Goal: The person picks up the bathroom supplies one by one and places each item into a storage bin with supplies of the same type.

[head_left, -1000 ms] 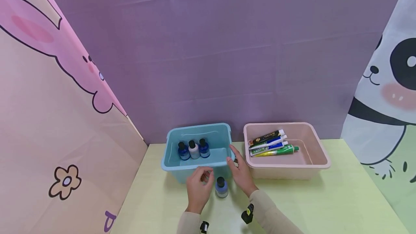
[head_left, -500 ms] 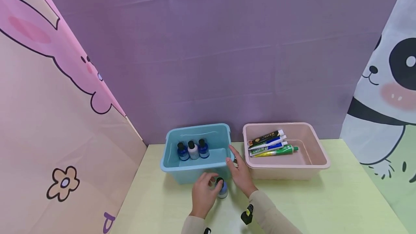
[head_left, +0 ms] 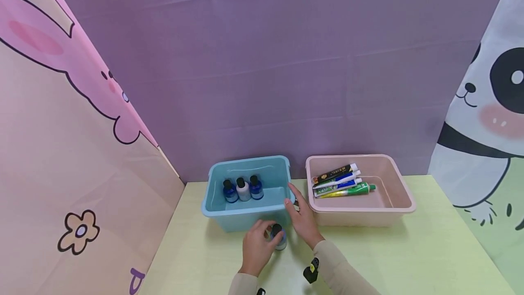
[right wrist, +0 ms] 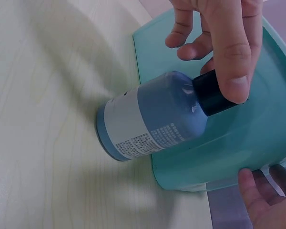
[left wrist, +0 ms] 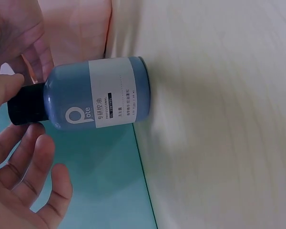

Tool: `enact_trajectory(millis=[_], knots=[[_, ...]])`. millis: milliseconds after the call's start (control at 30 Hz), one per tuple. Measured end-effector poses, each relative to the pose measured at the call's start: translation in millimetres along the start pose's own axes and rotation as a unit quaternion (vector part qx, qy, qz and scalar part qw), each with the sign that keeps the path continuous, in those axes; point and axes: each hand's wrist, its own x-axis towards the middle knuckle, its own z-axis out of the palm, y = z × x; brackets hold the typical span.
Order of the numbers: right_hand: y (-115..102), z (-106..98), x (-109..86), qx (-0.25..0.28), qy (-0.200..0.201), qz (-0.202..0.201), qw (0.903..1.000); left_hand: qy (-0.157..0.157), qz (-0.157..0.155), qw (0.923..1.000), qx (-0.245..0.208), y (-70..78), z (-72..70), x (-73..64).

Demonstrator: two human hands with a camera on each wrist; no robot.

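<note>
A small blue bottle [head_left: 280, 241] with a white label and a black cap stands upright on the table, in front of the blue basket [head_left: 229, 218]. My left hand [head_left: 256, 246] pinches its cap [left wrist: 26, 104] between thumb and fingers; the label faces the left wrist camera. At the basket's right front corner my right hand [head_left: 304, 221] rests with fairly straight fingers on the rim and side. Inside the basket two dark blue bottles [head_left: 230, 193] flank a white bottle [head_left: 243, 191], all black-capped and upright.
Right of the blue basket stands a pink basket [head_left: 364, 216] with several toothpaste tubes [head_left: 339, 181] lying in its left part. Both baskets sit near the purple backdrop [head_left: 262, 81] at the back of the pale table [head_left: 413, 254]. A patterned cloth [head_left: 98, 185] borders the left side.
My left hand has moved right, from beside the bottle to its cap, and the fingers have closed on it. The right hand has stayed on the blue basket.
</note>
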Motion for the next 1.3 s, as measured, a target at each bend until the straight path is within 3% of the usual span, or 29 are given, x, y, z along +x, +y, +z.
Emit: enact_trajectory(millis=[933, 1300], knots=[[-1.7, -0.4, -1.9, -0.001, 0.000, 0.009, 1.0000, 0.007, 0.041, 0.9991, -0.003, -4.2, 0.1, -1.6], [0.9, -0.6, -1.6, -0.009, 0.002, 0.018, 0.9998, 0.006, 0.041, 0.9991, 0.005, -5.2, -0.2, -1.7]])
